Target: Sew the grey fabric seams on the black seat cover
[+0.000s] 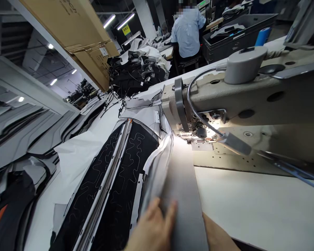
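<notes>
A strip of light grey fabric [181, 184] runs toward me from under the lit presser foot of a sewing machine [199, 101]. My left hand [151, 228], slightly blurred, has its thumb and forefinger closed around the fabric's folded edge. To its left lies a black panel [122, 181] with wavy light stitching, joined to the grey fabric along a white-edged seam. Part of my right hand or forearm [218, 233] shows at the bottom, beyond the fabric's right edge; the fabric covers the rest, and its fingers are hidden.
Scissors with blue handles [298, 170] lie at the right of the machine bed. A lamp on a flexible neck [234, 143] lights the needle area. Stacked grey panels [36, 129] lie at left, dark pieces [138, 69] behind. A person in a light blue shirt [185, 33] sits farther back.
</notes>
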A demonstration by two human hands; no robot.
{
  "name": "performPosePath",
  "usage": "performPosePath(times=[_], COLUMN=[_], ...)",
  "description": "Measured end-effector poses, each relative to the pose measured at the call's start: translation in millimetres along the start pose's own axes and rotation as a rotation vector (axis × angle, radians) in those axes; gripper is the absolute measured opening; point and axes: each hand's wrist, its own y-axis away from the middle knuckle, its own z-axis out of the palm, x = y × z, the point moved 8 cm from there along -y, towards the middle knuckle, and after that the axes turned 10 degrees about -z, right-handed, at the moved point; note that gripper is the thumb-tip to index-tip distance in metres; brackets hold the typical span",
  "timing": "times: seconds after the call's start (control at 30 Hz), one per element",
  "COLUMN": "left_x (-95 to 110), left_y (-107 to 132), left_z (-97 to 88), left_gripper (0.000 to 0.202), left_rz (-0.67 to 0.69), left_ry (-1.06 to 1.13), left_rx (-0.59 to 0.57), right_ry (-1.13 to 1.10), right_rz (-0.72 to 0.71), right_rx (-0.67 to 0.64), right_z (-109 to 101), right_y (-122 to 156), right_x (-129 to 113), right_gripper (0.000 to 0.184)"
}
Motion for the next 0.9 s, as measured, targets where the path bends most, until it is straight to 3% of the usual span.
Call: performPosePath(times=[0.1,0.17,0.23,0.33,0.43,0.5,0.6,0.77,0.83,0.9], left_x=[-77,-98,-82,-21,15,12,-9,-25,-22,-20], left_y=[10,9,-1,-20,-35,-43,-48,-59,-70,-80], left_z=[23.5,18.1,2.1,-18.8,-12.0,3.0,19.4,21.5,20.1,18.6], left_gripper=[0.063,0.064,0.056,0.051,0.056,0.057,0.053,0.052,0.054,0.055], left_rz=[-0.426,-0.551,-0.545,-0.398,-0.320,-0.299,-0.205,-0.114,-0.124,-0.134], left_ry=[-0.102,-0.092,0.009,0.344,0.598,0.652,0.672,0.643,0.650,0.664], left_rx=[-0.305,-0.365,-0.288,-0.099,-0.076,-0.124,-0.139,-0.095,-0.090,-0.074], right_ry=[-0.071,-0.127,-0.178,-0.155,-0.056,-0.025,-0.025,0.030,0.052,0.053], right_rz=[-0.088,-0.155,-0.132,0.009,-0.025,-0.075,-0.079,-0.080,-0.077,-0.093], right_rx=[-0.043,-0.007,0.008,-0.014,0.054,0.135,0.204,0.279,0.258,0.151], right_z=[-1,-9,-15,-16,-16,-13,-6,-4,-2,6], right_y=[-13,-22,-29,-27,-18,-10,0,6,11,19], right_x=[-22,-32,-32,-18,-21,-30,-39,-42,-37,-31], right_gripper=[0.029,0.030,0.032,0.038,0.039,0.040,0.040,0.040,0.041,0.042])
